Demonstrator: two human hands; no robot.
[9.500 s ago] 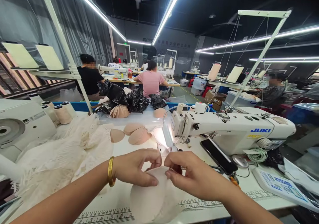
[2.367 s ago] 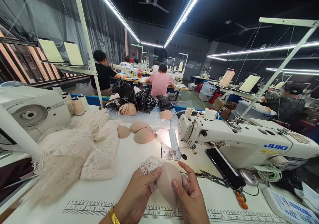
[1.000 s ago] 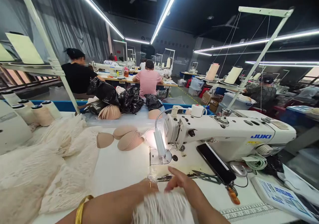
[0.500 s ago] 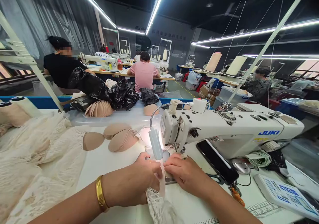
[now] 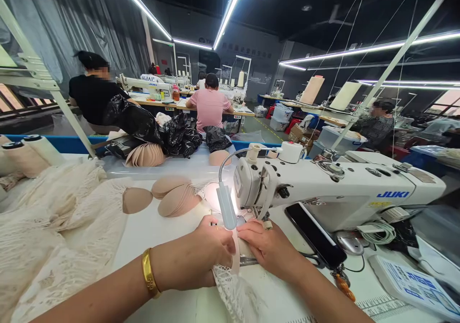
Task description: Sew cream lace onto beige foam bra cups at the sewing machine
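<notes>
Left hand: the left hand (image 5: pixel 201 260), with a gold bangle (image 5: pixel 149 272) on the wrist, lies on the table just before the needle area, fingers curled together and pinched on the lace piece (image 5: pixel 233 289).
Right hand: the right hand (image 5: pixel 268 246) sits flat beside it, fingers close together and pressing the same piece down against the metal plate; the two hands almost touch.
Lace piece: white, open-patterned, its front edge held upright between the hands under the lamp, the rest trailing toward the near edge of the table.
Sewing machine: a white sewing machine (image 5: pixel 338 189) stands right of the hands, its head just above them; whether the needle is down, I cannot tell.
Lamp: a small gooseneck lamp (image 5: pixel 225 210) hangs over the left hand's fingertips and hides part of them.
Phone: a dark phone (image 5: pixel 316 234) leans against the machine's base, near the right wrist.
Foam cups: tan foam cups (image 5: pixel 172 198) lie in a loose stack beyond the hands, well apart from them.
Lace heap: a big heap of cream lace (image 5: pixel 53 232) covers the left side of the table (image 5: pixel 161 227).
Room: other people sit at machines farther back, one in a pink shirt (image 5: pixel 210 109).
</notes>
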